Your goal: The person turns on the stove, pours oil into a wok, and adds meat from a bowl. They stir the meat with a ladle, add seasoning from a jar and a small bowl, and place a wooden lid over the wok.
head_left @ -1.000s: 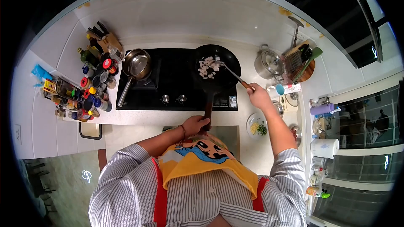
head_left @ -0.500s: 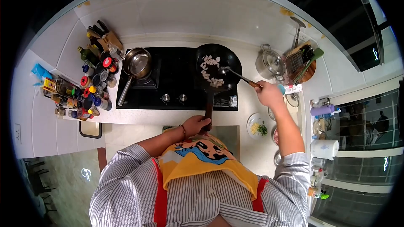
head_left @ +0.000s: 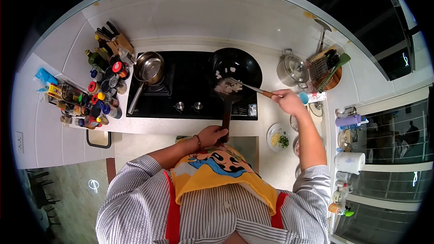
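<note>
A black wok (head_left: 247, 65) sits on the right side of the black cooktop (head_left: 190, 79). Pale pieces of meat (head_left: 229, 86) are gathered mostly in its near half, with a few further back. My left hand (head_left: 211, 137) is closed around the wok's dark handle (head_left: 227, 119). In my right hand (head_left: 290, 101) is a spatula (head_left: 260, 91) with a wooden grip, held from the right. Its metal end is among the meat and blurred, so its exact shape is hard to make out.
A steel saucepan (head_left: 149, 68) stands on the left burner. Bottles and jars (head_left: 101, 104) crowd the left counter. At the right are a lidded steel pot (head_left: 293, 69), a teal cup (head_left: 303, 98) and a plate (head_left: 273, 131) with chopped yellow and green bits.
The spatula has moved toward the near left of the wok, and the meat that lay in a curve is now bunched near the handle side. My left hand keeps its grip.
</note>
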{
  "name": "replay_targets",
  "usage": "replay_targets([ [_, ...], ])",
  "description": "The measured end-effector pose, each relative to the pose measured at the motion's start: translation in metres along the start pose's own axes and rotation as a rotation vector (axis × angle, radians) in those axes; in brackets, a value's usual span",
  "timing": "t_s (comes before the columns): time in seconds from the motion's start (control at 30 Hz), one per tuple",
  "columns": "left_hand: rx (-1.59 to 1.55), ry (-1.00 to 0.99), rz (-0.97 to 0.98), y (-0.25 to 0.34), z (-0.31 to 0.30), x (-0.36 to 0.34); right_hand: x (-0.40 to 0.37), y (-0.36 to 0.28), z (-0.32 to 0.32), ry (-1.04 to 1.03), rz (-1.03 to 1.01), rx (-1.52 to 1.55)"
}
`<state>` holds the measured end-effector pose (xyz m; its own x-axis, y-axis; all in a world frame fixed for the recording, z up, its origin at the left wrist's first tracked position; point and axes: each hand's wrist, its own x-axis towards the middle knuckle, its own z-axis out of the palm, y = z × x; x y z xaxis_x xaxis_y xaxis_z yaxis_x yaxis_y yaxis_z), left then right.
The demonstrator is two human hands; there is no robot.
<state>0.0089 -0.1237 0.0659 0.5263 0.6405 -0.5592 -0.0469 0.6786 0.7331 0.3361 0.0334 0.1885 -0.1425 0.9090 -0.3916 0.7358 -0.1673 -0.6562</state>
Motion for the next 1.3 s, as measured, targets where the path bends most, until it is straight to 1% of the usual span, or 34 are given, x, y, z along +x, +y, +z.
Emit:
replay_targets([
  [0.07, -0.021, 0.013, -0.022, 0.001, 0.0, 0.0, -0.054, -0.066, -0.029, 0.199, -0.121, -0.489],
  [0.1, -0.019, 0.013, -0.022, -0.001, -0.001, 0.002, -0.072, -0.086, -0.035, 0.199, -0.12, -0.487],
  [0.17, -0.006, -0.011, -0.015, -0.004, -0.004, 0.007, -0.094, -0.11, -0.039, 0.206, -0.094, -0.743],
  [0.27, 0.015, 0.003, -0.031, -0.001, -0.002, 0.006, -0.089, -0.101, -0.027, 0.21, -0.083, -0.811],
  [0.3, 0.013, 0.001, -0.029, 0.0, -0.001, 0.005, -0.08, -0.09, -0.019, 0.21, -0.084, -0.814],
  [0.37, 0.002, 0.009, -0.026, 0.002, 0.0, 0.004, -0.052, -0.061, 0.0, 0.272, -0.134, -0.682],
  [0.4, 0.004, 0.01, -0.024, 0.003, 0.0, 0.002, -0.044, -0.058, 0.008, 0.302, -0.12, -0.611],
  [0.43, 0.023, 0.014, -0.018, 0.004, 0.001, 0.0, -0.031, -0.048, 0.018, 0.305, -0.121, -0.609],
  [0.5, 0.047, 0.018, -0.012, 0.004, 0.001, 0.0, -0.002, -0.02, 0.04, 0.386, -0.105, -0.347],
  [0.53, 0.051, 0.007, -0.011, 0.002, 0.0, 0.002, 0.009, -0.009, 0.05, 0.389, -0.103, -0.344],
  [0.6, 0.058, -0.004, -0.012, 0.004, 0.0, 0.001, 0.02, 0.0, 0.062, 0.263, -0.052, -0.064],
  [0.63, 0.06, 0.0, -0.013, 0.005, 0.001, -0.001, 0.023, 0.006, 0.062, 0.264, -0.051, -0.061],
  [0.7, 0.061, 0.005, -0.015, 0.007, 0.001, -0.002, 0.01, -0.007, 0.054, -0.002, 0.144, 0.244],
  [0.73, 0.066, 0.009, -0.019, 0.007, 0.001, -0.002, -0.001, -0.018, 0.043, -0.018, 0.16, 0.309],
  [0.77, 0.07, 0.013, -0.023, 0.006, 0.001, -0.002, -0.003, -0.017, 0.033, -0.02, 0.162, 0.307],
  [0.83, 0.058, 0.005, -0.024, 0.004, 0.0, 0.0, -0.004, -0.009, 0.004, -0.003, 0.032, 0.06],
  [0.87, 0.051, -0.001, -0.023, 0.003, -0.001, 0.001, -0.015, -0.022, -0.007, -0.005, 0.032, 0.058],
  [0.93, 0.027, 0.0, -0.031, 0.002, -0.001, 0.002, -0.051, -0.06, -0.035, 0.121, -0.113, -0.389],
  [0.97, 0.005, -0.001, -0.038, 0.002, -0.001, 0.003, -0.063, -0.072, -0.039, 0.121, -0.112, -0.389],
  [1.03, -0.007, -0.007, -0.038, 0.001, -0.001, 0.005, -0.079, -0.091, -0.035, 0.165, -0.077, -0.613],
  [1.17, 0.006, -0.02, -0.014, 0.003, -0.001, 0.004, -0.048, -0.065, 0.001, 0.225, -0.097, -0.703],
  [1.23, -0.002, -0.011, -0.021, 0.001, -0.002, 0.004, -0.023, -0.043, 0.022, 0.314, -0.069, -0.524],
  [1.27, -0.006, -0.007, -0.031, 0.001, -0.002, 0.004, -0.009, -0.028, 0.035, 0.315, -0.071, -0.522],
  [1.3, -0.003, -0.006, -0.03, 0.002, -0.001, 0.002, 0.005, -0.013, 0.048, 0.318, -0.086, -0.368],
])
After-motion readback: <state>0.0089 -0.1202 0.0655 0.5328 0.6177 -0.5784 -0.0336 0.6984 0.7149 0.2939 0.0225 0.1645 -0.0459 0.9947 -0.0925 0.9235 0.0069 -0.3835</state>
